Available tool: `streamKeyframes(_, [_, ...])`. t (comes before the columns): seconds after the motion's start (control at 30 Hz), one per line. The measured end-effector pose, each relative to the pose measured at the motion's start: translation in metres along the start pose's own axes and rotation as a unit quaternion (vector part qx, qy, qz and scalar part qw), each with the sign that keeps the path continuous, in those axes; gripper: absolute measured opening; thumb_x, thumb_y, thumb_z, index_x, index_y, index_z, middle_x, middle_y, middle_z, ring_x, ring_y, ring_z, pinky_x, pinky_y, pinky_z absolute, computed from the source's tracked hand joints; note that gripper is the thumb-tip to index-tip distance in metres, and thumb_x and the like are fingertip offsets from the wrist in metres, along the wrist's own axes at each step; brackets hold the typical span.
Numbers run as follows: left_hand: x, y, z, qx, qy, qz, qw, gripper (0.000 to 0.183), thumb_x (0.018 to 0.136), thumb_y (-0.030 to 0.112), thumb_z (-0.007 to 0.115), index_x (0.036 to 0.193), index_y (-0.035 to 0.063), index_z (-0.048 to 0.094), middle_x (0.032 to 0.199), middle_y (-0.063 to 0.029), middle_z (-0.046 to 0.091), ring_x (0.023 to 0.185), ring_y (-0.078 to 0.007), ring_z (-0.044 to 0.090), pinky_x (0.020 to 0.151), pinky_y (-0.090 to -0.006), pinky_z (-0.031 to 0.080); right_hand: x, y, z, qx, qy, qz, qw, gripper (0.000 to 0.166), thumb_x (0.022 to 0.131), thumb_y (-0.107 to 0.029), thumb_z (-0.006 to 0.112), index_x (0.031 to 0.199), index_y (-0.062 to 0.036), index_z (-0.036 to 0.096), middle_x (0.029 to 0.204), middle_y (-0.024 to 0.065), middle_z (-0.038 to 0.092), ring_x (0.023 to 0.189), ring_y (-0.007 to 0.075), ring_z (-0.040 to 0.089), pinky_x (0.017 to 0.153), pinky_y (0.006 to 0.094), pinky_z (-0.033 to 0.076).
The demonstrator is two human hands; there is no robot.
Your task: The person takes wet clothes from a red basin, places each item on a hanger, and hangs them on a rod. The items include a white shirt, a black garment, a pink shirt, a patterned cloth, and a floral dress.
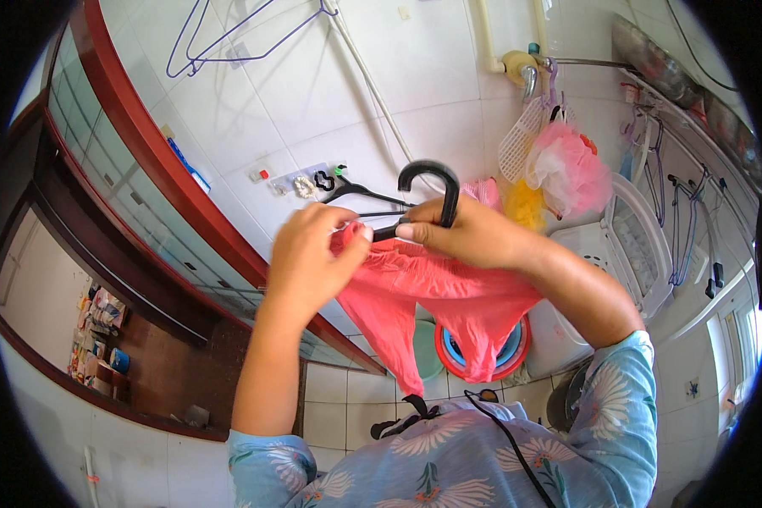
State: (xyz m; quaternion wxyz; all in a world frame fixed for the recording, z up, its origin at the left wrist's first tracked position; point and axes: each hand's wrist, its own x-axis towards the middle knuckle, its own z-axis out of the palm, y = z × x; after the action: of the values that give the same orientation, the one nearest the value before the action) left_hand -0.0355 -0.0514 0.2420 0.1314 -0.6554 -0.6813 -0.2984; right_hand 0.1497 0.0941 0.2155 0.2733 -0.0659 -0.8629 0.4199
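Between my hands is a pair of coral-pink trousers [444, 279] with a gathered waistband, its two legs hanging down in front of me. My left hand [314, 260] pinches the waistband at its left end, thumb and fingers together. A black plastic clothes hanger [447, 187] is gripped near the base of its thick hook by my right hand [476, 235]. The hook points up and curls to the left. A short black piece of the hanger shows between my hands at the waistband. The cloth and my right hand hide the rest.
Behind my hands, a black hanger [355, 189] shows against the tiled wall. Purple wire hangers [247, 60] hang above. To the right are a pink mesh bath sponge [571, 168] and a white lidded appliance [574, 244]. Below lie a red basin [524, 355] and a green basin [427, 362].
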Motion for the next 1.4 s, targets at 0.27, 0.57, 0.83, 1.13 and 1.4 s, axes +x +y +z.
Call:
streamKeyframes(0.27, [-0.015,-0.038,0.064,0.045,-0.079,-0.088,0.992,0.013,0.074,0.006,0.063,0.086,0.0075,0.068,0.099,-0.0096,0.063,0.097,-0.0334,0.057,0.083,-0.0426,0.049,-0.035,0.013,0.044,-0.26,0.07,-0.053,0.962,0.015,0.083,-0.021,0.067,0.091,-0.0091,0.067,0.066,0.0165,0.063,0.061,0.0379,0.062,0.054,0.0474,0.047])
streamKeyframes(0.57, [-0.021,-0.142,0.079,-0.037,0.066,-0.222,0.972,0.008,0.082,0.001,0.058,0.077,0.0045,0.063,0.067,-0.007,0.063,0.062,-0.0192,0.06,0.06,-0.0333,0.047,-0.085,0.024,0.035,-0.241,0.097,-0.156,0.953,0.036,0.077,-0.014,0.07,0.113,-0.009,0.065,0.068,0.01,0.063,0.062,0.0308,0.062,0.055,0.0416,0.048])
streamKeyframes(0.83, [-0.016,-0.137,0.084,-0.256,0.085,-0.245,0.931,0.017,0.082,-0.007,0.048,0.076,0.0018,0.061,0.064,-0.0019,0.058,0.061,-0.0114,0.053,0.055,-0.0267,0.043,-0.111,0.043,0.023,-0.184,0.148,-0.184,0.954,0.035,0.088,-0.021,0.063,0.12,-0.0063,0.066,0.067,0.0127,0.058,0.06,0.0318,0.059,0.057,0.0396,0.047])
streamKeyframes(1.13, [-0.009,-0.124,0.069,-0.655,0.024,-0.324,0.682,0.013,0.095,0.006,0.046,0.089,0.0096,0.057,0.086,-0.0015,0.058,0.081,-0.0158,0.059,0.076,-0.0371,0.051,-0.117,0.038,0.015,-0.009,0.134,0.055,0.989,0.026,0.095,-0.018,0.061,0.112,0.0006,0.068,0.065,0.0113,0.058,0.059,0.0178,0.057,0.057,0.0309,0.045])
streamKeyframes(1.4, [-0.025,-0.096,0.071,-0.577,-0.073,-0.341,0.739,0.025,0.084,-0.001,0.049,0.107,0.007,0.054,0.097,-0.006,0.064,0.086,-0.0185,0.063,0.075,-0.034,0.053,-0.108,0.037,0.025,0.238,0.351,-0.024,0.905,0.059,0.101,-0.047,0.047,0.128,0.0054,0.051,0.062,0.0019,0.047,0.056,0.011,0.047,0.06,0.0281,0.047])
